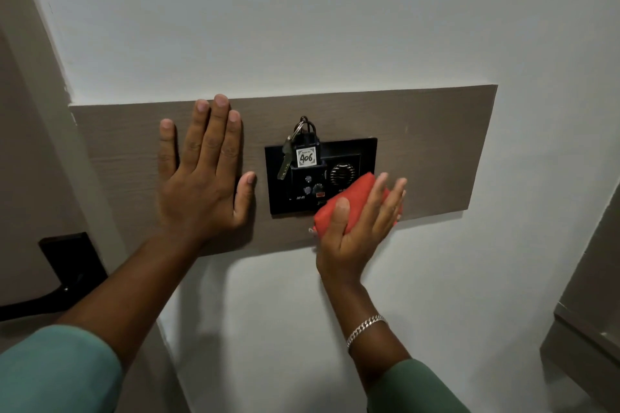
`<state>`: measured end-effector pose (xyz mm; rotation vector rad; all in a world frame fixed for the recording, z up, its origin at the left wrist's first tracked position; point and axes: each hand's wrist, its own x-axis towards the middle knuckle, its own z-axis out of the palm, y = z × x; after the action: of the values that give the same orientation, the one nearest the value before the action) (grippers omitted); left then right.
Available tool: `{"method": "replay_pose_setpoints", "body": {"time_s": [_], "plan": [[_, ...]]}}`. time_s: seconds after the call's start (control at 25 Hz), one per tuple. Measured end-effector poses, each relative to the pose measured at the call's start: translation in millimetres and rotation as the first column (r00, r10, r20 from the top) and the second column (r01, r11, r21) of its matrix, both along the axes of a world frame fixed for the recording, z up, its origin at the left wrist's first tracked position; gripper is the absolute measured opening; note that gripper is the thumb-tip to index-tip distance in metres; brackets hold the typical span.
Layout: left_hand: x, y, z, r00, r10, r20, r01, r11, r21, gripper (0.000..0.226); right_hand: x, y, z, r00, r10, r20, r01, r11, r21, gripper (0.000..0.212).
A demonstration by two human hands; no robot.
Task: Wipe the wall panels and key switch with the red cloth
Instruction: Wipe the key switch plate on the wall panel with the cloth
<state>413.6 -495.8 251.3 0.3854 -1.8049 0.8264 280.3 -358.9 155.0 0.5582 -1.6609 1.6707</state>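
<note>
Red and folded into a thick pad, the cloth [349, 203] sat just right of the middle of the frame, low down. The right hand [360, 221] gripped it. The thumb lay across the front of the pad and the fingers [391, 193] curled around its right side, so most of the cloth poked out to the upper left of the grip. The cloth pressed on the lower right corner of the black key switch [320, 176] and hung a little past the bottom edge of the brown wooden panel [432, 144].

The key switch was in the middle of the panel. A tag [306, 156] with 406 on it stuck up from its top, and a key [285, 159] hung at the tag's left side.

The left hand [204, 174] was flat on the panel, left of the switch. Its fingers were spread wide and it held nothing. Its thumb was near the switch's left edge.

A silver bracelet [365, 329] was on the right wrist. A black door handle [63, 275] showed at the lower left of the frame.
</note>
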Motion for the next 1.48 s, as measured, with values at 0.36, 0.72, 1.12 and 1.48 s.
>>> {"method": "replay_pose_setpoints", "body": {"time_s": [0.36, 0.72, 1.12, 1.48], "plan": [[-2, 0, -1, 1.000, 0.009, -0.001, -0.009, 1.000, 0.002, 0.075, -31, 18, 35, 0.829, 0.122, -0.545, -0.056, 0.989, 0.136, 0.040], [-2, 1, 0, 0.998, 0.057, -0.021, -0.058, 0.998, -0.027, 0.074, -44, 52, 30, 0.803, 0.203, -0.560, 0.074, 0.899, 0.431, 0.070], [-2, -1, -1, 1.000, 0.025, -0.004, -0.025, 1.000, 0.004, 0.076, 2, 29, 32, 0.809, 0.252, -0.531, -0.097, 0.948, 0.301, 0.060], [-3, -3, -2, 1.000, -0.011, -0.014, 0.011, 1.000, 0.008, 0.076, 17, 2, 29, 0.916, 0.143, -0.376, -0.043, 0.964, 0.261, 0.067]]}}
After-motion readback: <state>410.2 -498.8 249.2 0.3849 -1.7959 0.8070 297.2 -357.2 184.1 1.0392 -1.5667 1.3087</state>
